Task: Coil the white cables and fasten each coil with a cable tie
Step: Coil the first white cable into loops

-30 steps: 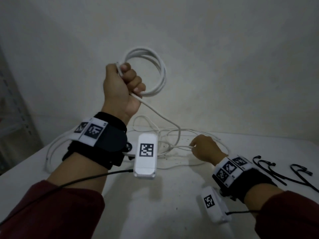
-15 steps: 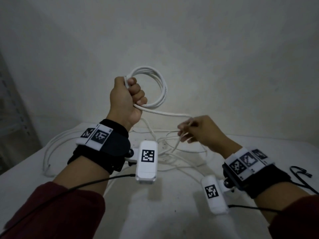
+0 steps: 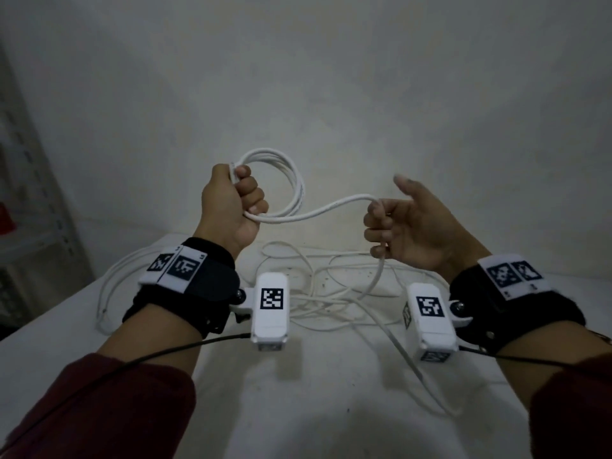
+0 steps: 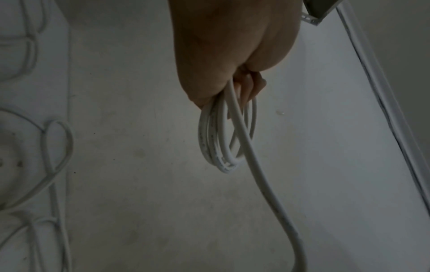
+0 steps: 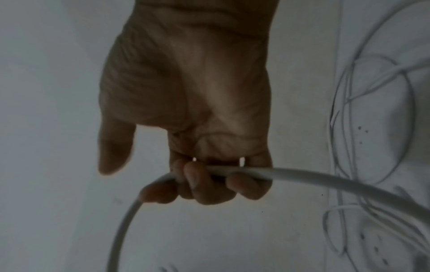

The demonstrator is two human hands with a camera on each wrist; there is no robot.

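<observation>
left hand: my left hand (image 3: 231, 202) is fisted around a coil of round white cable (image 3: 291, 180), held up above the white table (image 3: 298, 409).
right hand: my right hand (image 3: 410, 226) has its fingers (image 5: 204, 182) curled round the same cable's loose run, thumb sticking out.
cable path: from the coil right to that hand, then down to the table.
rest: more loose white cables (image 3: 331, 286) lie tangled on the far side.

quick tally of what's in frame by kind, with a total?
Hands: 2, left hand, right hand
Wrist cameras: 2, left wrist camera, right wrist camera
Held cable coil: 1
Loose cable heap on table: 1; strands uncountable
Total: 6
</observation>
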